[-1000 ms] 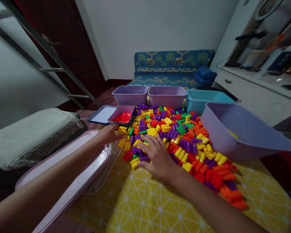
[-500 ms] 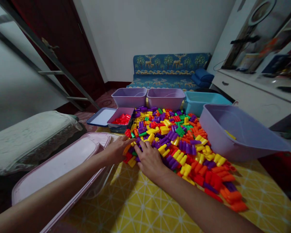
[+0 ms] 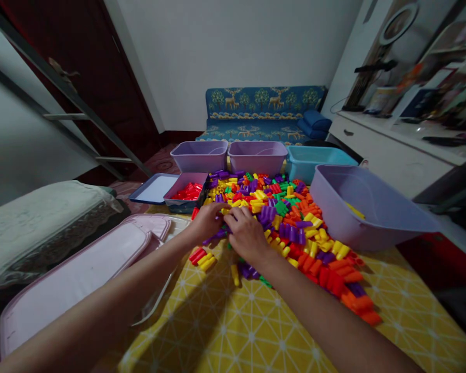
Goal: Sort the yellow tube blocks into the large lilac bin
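Observation:
A big heap of plastic building pieces [image 3: 295,223], purple, yellow, red, orange and green, lies on a yellow patterned tablecloth [image 3: 233,321]. My left hand [image 3: 207,220] and my right hand [image 3: 246,235] meet at the heap's near left edge, fingers curled down among the pieces. What either hand grips is hidden by the fingers. A few loose red and yellow pieces [image 3: 202,258] lie just in front of my left hand. A small purple tray [image 3: 186,189] with red pieces in it stands beyond my left hand.
Two empty purple bins [image 3: 200,155] [image 3: 257,156] and a teal bin [image 3: 314,161] line the far edge. A large purple tub [image 3: 367,210] tilts at the right. A pink lid [image 3: 81,269] and a clear box lie at the left, a blue lid [image 3: 153,187] beside the small tray.
Both hands have come together and moved further into the heap's left edge. Some red, yellow and purple pieces now lie pulled out toward me on the cloth.

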A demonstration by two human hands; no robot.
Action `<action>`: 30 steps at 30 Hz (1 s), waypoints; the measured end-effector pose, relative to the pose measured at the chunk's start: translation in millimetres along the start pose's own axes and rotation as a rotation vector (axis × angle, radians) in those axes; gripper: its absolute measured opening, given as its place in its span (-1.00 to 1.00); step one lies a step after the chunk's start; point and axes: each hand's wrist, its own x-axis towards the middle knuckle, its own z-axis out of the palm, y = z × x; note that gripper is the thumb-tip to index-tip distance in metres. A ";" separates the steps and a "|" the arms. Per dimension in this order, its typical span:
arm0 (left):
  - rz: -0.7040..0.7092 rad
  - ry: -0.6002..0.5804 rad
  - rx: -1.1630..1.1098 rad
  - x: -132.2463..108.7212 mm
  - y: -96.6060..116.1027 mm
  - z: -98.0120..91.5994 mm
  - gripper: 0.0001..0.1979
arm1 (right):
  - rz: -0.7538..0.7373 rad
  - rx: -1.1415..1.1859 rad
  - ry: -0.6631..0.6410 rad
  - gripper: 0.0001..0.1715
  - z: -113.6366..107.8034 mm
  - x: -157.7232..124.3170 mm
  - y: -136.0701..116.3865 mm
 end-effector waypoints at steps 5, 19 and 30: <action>-0.015 0.200 -0.158 29.1 8.8 13.0 -0.47 | 0.104 0.026 0.194 -0.58 -25.4 5.8 38.1; -0.057 0.348 0.078 19.0 27.9 51.3 -0.56 | 0.452 -0.145 0.280 -0.25 -45.7 -220.6 111.5; -0.010 0.411 0.032 3.0 27.5 64.0 -0.55 | 0.474 0.086 0.209 -0.23 -24.4 -159.3 65.0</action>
